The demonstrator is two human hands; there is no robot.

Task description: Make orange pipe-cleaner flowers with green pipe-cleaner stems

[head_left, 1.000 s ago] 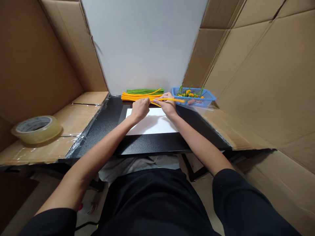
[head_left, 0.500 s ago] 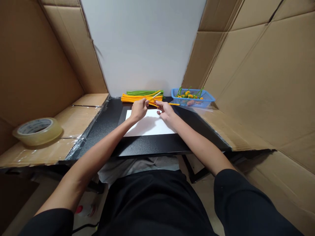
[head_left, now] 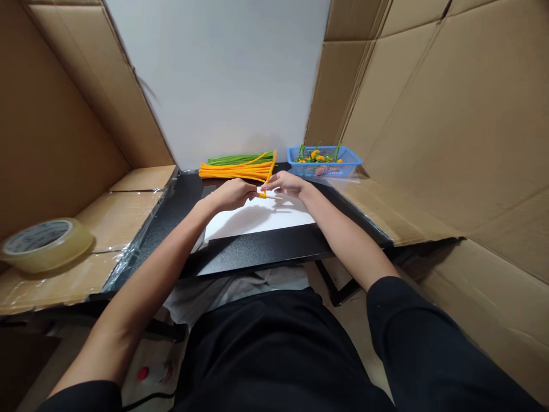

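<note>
My left hand (head_left: 234,194) is closed round one end of a thin pale stick (head_left: 275,198), which points to the right over a white sheet (head_left: 244,223). A fuzzy orange pipe cleaner (head_left: 271,165) is wound round the stick just beyond my left fingertips. Its loose end stands upward, blurred at the tip. My right hand (head_left: 288,184) pinches this pipe cleaner near the winding. Behind my hands lies a bundle of orange pipe cleaners (head_left: 231,171), with green pipe cleaners (head_left: 240,159) at its back.
A blue mesh basket (head_left: 349,169) at the back right holds orange flower shapes with green stems. To the left, a roll of clear tape (head_left: 71,246) rests on a cardboard ledge (head_left: 107,220). Cardboard walls (head_left: 437,114) stand on both sides of the black table (head_left: 257,252).
The stick has swung from slanting up to pointing right, lower over the sheet. The pipe cleaner's loose end has gone from pointing right to upright. The view has shifted slightly.
</note>
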